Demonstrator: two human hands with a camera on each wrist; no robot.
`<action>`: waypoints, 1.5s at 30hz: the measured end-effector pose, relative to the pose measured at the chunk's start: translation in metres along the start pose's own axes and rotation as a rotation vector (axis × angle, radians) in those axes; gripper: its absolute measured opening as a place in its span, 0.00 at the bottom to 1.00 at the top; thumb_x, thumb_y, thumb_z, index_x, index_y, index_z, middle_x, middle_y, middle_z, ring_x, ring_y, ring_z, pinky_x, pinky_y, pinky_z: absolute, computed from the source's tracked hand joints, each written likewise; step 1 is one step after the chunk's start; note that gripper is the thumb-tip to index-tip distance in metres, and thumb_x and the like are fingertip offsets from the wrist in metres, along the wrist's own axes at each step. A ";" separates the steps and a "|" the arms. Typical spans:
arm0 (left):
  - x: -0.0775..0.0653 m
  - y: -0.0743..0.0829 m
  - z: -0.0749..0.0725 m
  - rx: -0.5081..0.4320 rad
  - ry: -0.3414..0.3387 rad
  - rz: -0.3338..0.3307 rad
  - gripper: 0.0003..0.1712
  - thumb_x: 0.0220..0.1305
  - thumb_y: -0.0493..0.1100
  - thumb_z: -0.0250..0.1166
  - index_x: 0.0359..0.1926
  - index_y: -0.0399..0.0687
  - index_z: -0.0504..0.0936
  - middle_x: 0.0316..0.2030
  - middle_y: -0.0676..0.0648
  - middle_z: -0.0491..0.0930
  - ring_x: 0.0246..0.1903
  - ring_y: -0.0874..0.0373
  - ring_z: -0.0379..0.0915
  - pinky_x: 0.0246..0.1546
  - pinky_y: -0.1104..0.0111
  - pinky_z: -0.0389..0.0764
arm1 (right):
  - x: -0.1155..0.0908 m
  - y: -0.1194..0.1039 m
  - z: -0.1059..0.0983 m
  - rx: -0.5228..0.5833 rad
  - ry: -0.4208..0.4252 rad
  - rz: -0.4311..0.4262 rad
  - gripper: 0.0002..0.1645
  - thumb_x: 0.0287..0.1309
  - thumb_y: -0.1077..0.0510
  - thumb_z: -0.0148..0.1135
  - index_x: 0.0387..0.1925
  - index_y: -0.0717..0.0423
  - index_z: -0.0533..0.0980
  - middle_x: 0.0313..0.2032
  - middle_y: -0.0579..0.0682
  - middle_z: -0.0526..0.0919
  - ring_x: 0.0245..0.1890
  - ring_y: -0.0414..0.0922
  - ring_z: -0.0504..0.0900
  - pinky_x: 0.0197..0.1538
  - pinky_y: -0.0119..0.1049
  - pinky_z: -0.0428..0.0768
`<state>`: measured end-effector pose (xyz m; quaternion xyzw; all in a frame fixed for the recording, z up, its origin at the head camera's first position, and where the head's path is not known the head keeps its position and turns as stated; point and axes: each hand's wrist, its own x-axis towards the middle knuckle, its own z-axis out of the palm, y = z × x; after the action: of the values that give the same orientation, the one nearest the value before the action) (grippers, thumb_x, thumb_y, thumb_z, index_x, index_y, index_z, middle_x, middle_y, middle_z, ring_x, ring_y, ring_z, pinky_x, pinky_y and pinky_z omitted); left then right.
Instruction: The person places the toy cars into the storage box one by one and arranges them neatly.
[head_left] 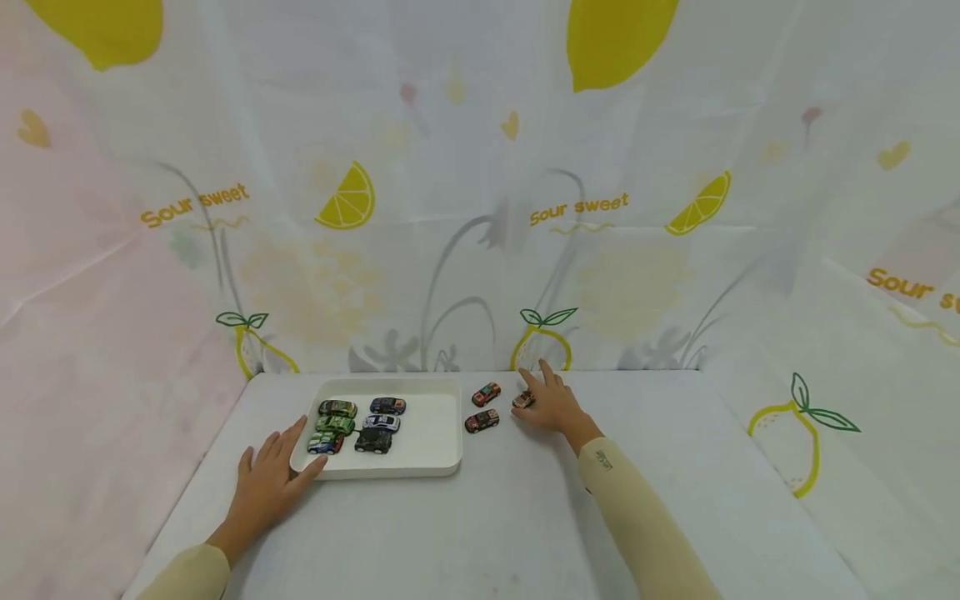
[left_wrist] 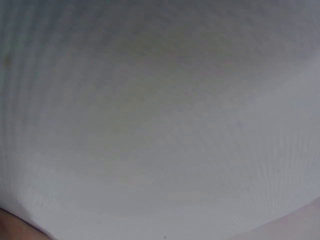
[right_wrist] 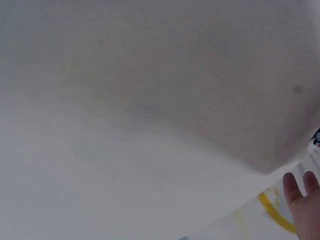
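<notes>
A white tray (head_left: 427, 429) holds several toy cars in two columns, among them a green car (head_left: 335, 425), a white-and-blue car (head_left: 382, 423) and a black car (head_left: 372, 442). My left hand (head_left: 266, 483) rests at the tray's left side, fingers extended along it and thumb over the front left corner. To the right of the tray, my right hand (head_left: 553, 404) reaches over a small brown-and-orange toy car (head_left: 523, 400) on the table. Its thumb is at the car's near side, while the other fingers stretch out past it. Part of that car is hidden by the hand.
Between the tray and my right hand lie an orange-red toy car (head_left: 486, 394) and a dark red toy car (head_left: 482, 421). White cloth covers the table (head_left: 510, 533). Behind it hangs a lemon-print cloth wall (head_left: 465, 275). The left wrist view is mostly blurred white cloth.
</notes>
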<state>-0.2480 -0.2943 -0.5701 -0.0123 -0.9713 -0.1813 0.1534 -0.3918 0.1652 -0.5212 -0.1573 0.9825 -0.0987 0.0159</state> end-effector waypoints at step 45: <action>0.003 -0.005 0.001 0.016 0.007 0.007 0.48 0.58 0.69 0.52 0.72 0.58 0.44 0.64 0.36 0.61 0.62 0.34 0.52 0.58 0.34 0.41 | 0.000 -0.001 0.013 0.209 0.095 -0.004 0.20 0.53 0.55 0.65 0.47 0.55 0.71 0.56 0.60 0.64 0.45 0.52 0.76 0.48 0.45 0.76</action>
<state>-0.2516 -0.2983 -0.5718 -0.0140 -0.9722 -0.1730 0.1574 -0.3906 0.1623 -0.5335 -0.1518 0.9662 -0.2081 -0.0145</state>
